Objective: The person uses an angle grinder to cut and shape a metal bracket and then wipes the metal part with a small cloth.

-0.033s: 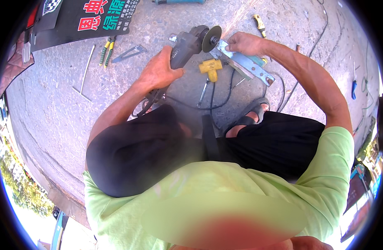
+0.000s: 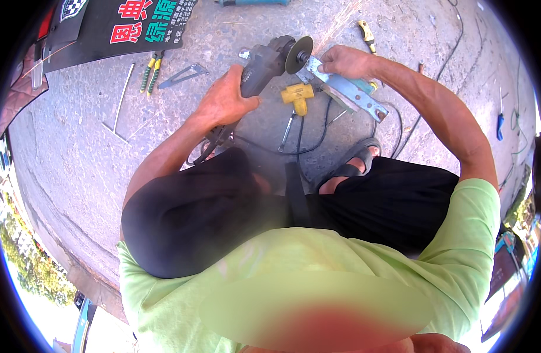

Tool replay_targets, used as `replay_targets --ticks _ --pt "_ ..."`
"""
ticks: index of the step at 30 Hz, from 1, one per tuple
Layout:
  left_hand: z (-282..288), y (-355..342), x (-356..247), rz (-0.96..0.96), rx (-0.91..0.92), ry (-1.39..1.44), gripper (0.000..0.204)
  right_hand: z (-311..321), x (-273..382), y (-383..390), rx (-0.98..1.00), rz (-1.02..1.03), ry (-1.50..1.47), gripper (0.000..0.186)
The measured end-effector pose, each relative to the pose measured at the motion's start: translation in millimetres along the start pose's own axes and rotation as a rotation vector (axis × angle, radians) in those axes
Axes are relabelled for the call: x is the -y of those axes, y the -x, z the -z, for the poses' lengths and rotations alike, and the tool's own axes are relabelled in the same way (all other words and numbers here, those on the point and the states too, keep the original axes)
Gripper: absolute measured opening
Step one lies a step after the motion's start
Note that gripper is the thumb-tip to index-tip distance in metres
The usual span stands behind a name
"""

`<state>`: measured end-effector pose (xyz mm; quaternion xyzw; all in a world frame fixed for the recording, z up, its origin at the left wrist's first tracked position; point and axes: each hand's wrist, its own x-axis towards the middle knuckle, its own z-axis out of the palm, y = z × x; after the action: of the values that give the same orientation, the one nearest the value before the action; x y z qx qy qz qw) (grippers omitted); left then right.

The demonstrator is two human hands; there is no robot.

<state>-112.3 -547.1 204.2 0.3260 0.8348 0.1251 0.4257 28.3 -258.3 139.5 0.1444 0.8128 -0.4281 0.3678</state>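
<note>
My left hand [image 2: 226,99] is closed around the body of a dark angle grinder [image 2: 263,66]. Its disc [image 2: 299,55] meets the near end of a metal bracket [image 2: 356,94], and sparks [image 2: 340,26] fly off toward the far side. The fingers of my right hand [image 2: 344,61] pinch that bracket beside the disc. Under the bracket lies a block-like piece whose kind I cannot make out. A yellow plug connector [image 2: 297,97] rests on the concrete between my hands, with a black cable [image 2: 323,138] running from it. Beside it lies a wrench [image 2: 286,132].
Pliers with green and yellow handles [image 2: 151,75], a T-handle tool [image 2: 122,101] and a small metal frame [image 2: 185,76] lie on the left. A yellow-handled tool [image 2: 366,35] and a blue screwdriver [image 2: 500,120] are on the right. My sandalled foot [image 2: 359,159] is close to the cable.
The spark pattern differs slightly, and thin spark streaks now show at the left. My hands, the grinder and the bracket stay where they were.
</note>
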Motion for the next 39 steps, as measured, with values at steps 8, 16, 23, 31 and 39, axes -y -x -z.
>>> replay_targets --ticks 8,16,23,31,39 --pt "0.4 -1.4 -0.7 -0.005 0.004 0.006 0.065 -1.4 4.4 3.3 -0.013 0.030 0.020 0.033" --pt "-6.0 -4.6 7.4 -0.024 -0.009 0.000 0.064 -2.9 -1.1 3.9 -0.059 0.101 0.094 0.034" --pt "-6.2 -3.5 9.3 -0.022 0.024 0.013 0.067 2.4 5.4 10.0 -0.037 0.057 0.134 0.036" --pt "-0.2 2.1 21.8 0.049 -0.064 0.208 0.081 32.6 -0.3 26.2 -0.221 0.126 0.095 0.035" --pt "5.7 -3.9 23.5 0.030 -0.136 0.259 0.076 43.3 -65.7 8.3 -0.111 -0.104 0.637 0.036"
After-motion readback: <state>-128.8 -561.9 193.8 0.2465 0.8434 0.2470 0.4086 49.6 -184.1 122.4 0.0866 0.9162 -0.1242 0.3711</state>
